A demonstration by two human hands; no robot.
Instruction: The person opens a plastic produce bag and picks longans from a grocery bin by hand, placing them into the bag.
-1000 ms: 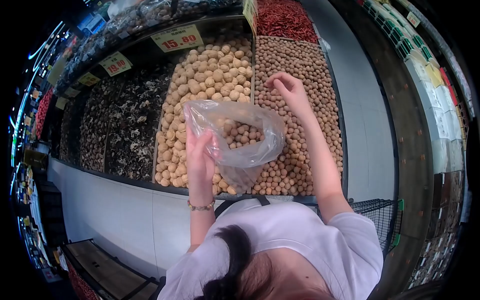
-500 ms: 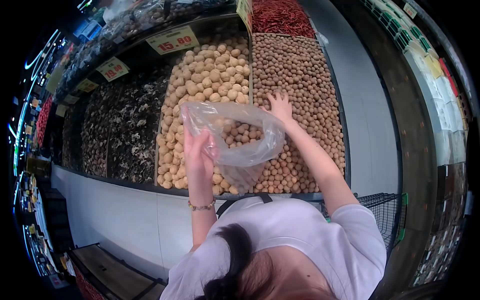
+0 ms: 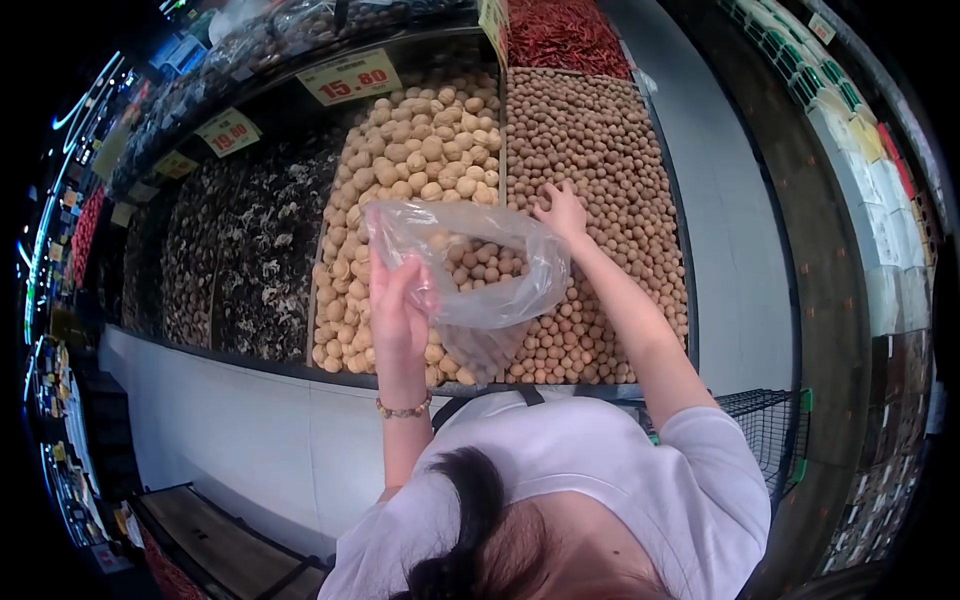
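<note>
My left hand (image 3: 400,300) grips the left side of a clear plastic bag (image 3: 505,308), whose wide mouth faces up. Several brown round nuts show through the mouth; whether they lie inside or beneath the bag I cannot tell. Past the bag's upper right edge, my right hand (image 3: 564,212) touches the bin of small brown round nuts (image 3: 600,130) with its fingers curled inward. What it grasps is hidden under the fingers. Pale walnuts (image 3: 425,150) fill the bin beside it, partly covered by the bag and my left hand.
Dried red chilies (image 3: 565,40) lie beyond the brown nuts. Dark dried goods (image 3: 275,250) fill bins at the left, and a price sign (image 3: 350,78) stands behind the walnuts. A wire cart (image 3: 765,430) is at the lower right, near shelves of packages (image 3: 885,240).
My right hand has come down from above the bin onto the brown nuts, spread its fingers there, then curled them. My left hand still holds the bag in nearly the same place.
</note>
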